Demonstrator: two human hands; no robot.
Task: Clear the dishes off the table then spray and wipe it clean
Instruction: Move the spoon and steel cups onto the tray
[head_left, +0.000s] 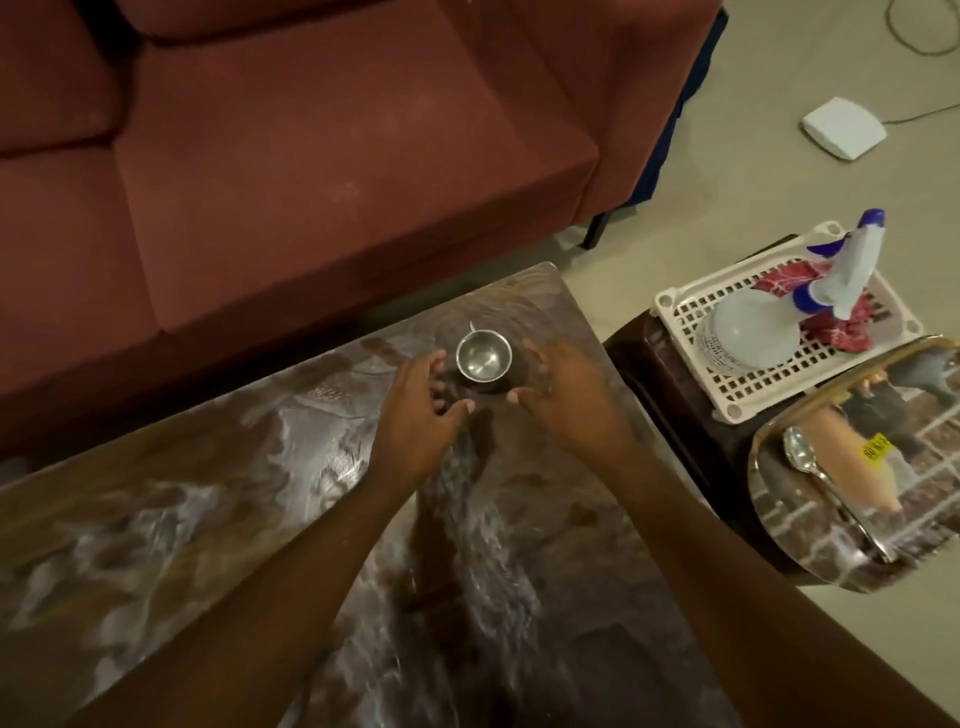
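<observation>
A small steel cup (484, 358) stands upright near the far right corner of the marbled brown counter (208, 519), apparently on a faint round clear plate, though the blur makes that hard to tell. The 2 hands flank it. The left hand (421, 415) is just left of the cup and the right hand (566, 400) just right of it. The fingers of both are released and loosely curved toward the cup, grasping nothing. Whether any fingertip touches the cup cannot be told.

Right of the counter, a dark stool carries a white perforated basket (670, 306). In it a spray bottle (753, 332) with a blue and white head lies against a red cloth (860, 325). Beside the basket, nearer the camera, a printed tray (831, 545) holds 1 spoon (802, 457). A red-brown sofa (311, 156) stands behind the counter.
</observation>
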